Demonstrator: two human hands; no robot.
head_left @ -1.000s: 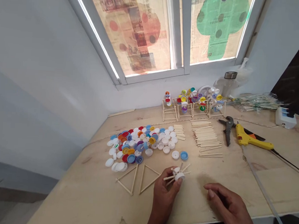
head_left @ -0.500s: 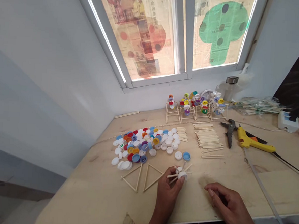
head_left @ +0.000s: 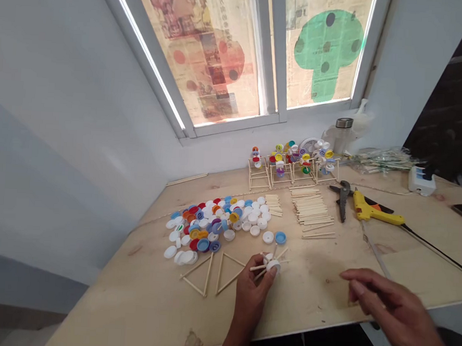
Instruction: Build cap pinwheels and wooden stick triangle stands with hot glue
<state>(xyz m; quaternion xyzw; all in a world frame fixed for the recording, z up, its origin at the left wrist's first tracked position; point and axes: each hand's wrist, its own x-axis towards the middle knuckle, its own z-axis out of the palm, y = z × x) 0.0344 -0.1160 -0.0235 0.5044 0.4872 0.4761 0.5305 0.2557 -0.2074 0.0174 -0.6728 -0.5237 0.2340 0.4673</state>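
Observation:
My left hand [head_left: 252, 289] is closed on a wheel hub of white bottle caps [head_left: 273, 267] with thin wooden sticks poking outward, held just above the tabletop. To the right, my right hand [head_left: 389, 305] hovers over the table's front edge with nothing visible in it; its index finger and thumb are stretched out and the other fingers curl loosely. Two stick triangles, one of them a left triangle [head_left: 198, 275], lie left of my left hand. A white cap [head_left: 268, 237] and a blue cap [head_left: 281, 237] rest just beyond the hub.
Mixed bottle caps [head_left: 212, 226] are heaped at centre left. Loose sticks [head_left: 313, 207] lie beyond the hub. Several stick frames with cap wheels [head_left: 280, 171] stand by the window. Pliers [head_left: 343, 201], a yellow glue gun [head_left: 373, 210] and a power socket [head_left: 422, 180] are at right.
My right hand has moved right, away from the hub, and its fingers have loosened. My left hand keeps hold of the cap hub. The view has turned slightly right.

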